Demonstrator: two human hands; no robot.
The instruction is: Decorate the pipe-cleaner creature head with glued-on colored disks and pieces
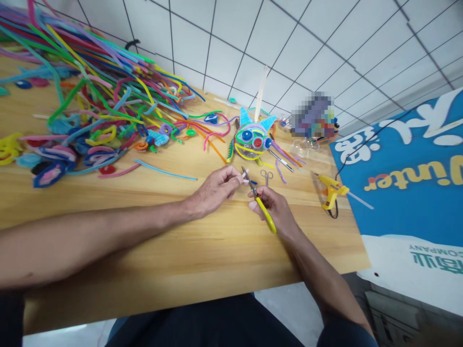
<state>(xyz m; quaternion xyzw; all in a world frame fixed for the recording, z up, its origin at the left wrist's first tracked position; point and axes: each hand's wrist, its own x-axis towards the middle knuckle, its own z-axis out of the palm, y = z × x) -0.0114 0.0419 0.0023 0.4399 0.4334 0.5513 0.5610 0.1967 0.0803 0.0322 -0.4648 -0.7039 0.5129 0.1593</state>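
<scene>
Through the head view, my only one, I have the left hand (220,189) pinching a small white strip (246,180) between thumb and fingers, and the right hand (277,208) gripping yellow-handled scissors (266,215), their blades pointing away from me and lying at the strip. Both are over the middle of the table (202,270), just on my side of the blue-eared figure (252,140). The blades overlap the strip, so I cannot tell whether they have bitten into it. To cut well, I would pinch the strip firmly near the cut, clear my left fingertips from the blade line, set the strip deeper between the blades, and squeeze smoothly once. I would mind the loose small scissors (266,174) lying just beyond my right hand.
</scene>
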